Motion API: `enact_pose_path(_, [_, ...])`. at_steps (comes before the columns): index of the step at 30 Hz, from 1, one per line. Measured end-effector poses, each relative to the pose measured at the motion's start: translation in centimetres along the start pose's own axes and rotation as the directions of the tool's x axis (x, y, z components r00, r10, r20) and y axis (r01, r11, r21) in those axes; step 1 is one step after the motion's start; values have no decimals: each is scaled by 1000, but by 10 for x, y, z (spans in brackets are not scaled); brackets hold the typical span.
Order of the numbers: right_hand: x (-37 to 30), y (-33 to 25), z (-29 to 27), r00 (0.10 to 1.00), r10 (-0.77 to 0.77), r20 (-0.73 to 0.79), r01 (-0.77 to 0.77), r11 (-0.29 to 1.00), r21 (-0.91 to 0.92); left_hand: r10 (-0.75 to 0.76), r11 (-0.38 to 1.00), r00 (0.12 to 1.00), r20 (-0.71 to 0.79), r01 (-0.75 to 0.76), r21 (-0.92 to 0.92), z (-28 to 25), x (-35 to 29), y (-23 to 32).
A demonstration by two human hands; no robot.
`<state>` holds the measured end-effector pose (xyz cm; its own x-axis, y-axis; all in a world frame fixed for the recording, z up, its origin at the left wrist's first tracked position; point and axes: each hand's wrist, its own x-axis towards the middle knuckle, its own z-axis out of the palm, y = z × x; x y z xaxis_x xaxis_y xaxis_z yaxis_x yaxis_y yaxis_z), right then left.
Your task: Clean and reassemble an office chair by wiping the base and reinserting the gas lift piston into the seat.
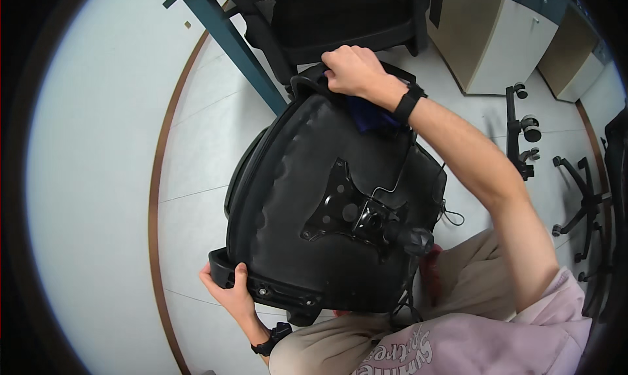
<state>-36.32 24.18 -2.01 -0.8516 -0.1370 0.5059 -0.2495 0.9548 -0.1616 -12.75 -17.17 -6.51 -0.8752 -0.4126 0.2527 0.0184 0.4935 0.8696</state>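
Note:
An office chair seat (294,139) lies with its black underside facing up in front of me. Bolted to it is a black metal tilt mechanism (350,211) with a bent wire lever and a round knob (417,241). My left hand (232,290) is closed around the near-left armrest (222,265), thumb on top, beside its bolted bracket. At the far edge my right hand (353,71) is curled closed beside the other armrest (307,80). A dark blue cloth (373,116) hangs under that wrist, and a bit of blue shows at the fingers.
Another black chair (340,21) stands beyond, next to a teal table leg (242,54). Cabinets (510,48) are at the far right. Wheeled chair bases (523,129) rest on the tiled floor to the right. A white wall (98,178) runs along the left.

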Motion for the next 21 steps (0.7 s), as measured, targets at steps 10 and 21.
enact_pose_path(10, [-34, -3, 41, 920, 160, -358, 16, 897, 443, -24, 1000, 999, -42, 24, 0, 2, -1, 0])
enact_pose_path(21, [-50, 0, 28, 968, -43, -249, 122, 943, 310, -37, 999, 998, -53, 36, -19, 6, -3, 0])
